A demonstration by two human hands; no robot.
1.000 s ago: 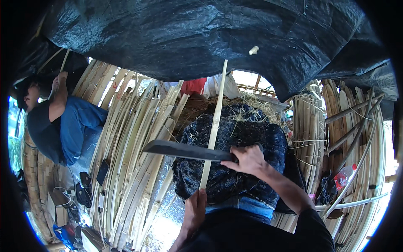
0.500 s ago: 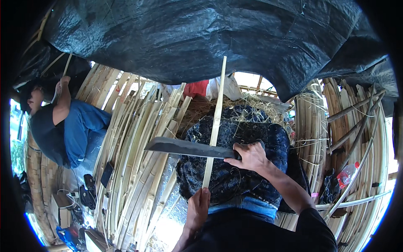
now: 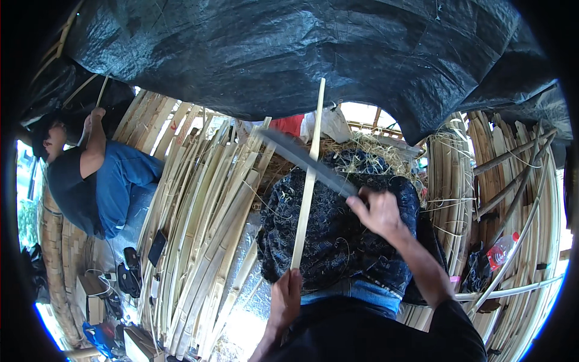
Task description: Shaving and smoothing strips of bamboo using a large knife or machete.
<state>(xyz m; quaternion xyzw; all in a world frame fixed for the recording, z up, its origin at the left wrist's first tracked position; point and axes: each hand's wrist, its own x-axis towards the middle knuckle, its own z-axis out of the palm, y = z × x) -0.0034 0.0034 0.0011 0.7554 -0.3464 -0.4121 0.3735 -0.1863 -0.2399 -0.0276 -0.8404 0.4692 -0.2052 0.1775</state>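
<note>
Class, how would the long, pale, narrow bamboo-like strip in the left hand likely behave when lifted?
The pale bamboo-like strip is probably fairly stiff: gripped near one end by the bare left hand, it runs nearly straight. Its slender width suggests little weight for its length.

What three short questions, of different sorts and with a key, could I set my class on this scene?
1. Open: What does the person's left hand hold?
2. True or false: The long, dark, flat metal blade extends from the right hand.
3. Choose: The other person in a black top, at the picture's left, wears trousers that are (A) red, (B) white, (C) blue.

Key: 1. a long, pale, narrow wooden strip; 2. true; 3. C.
</note>
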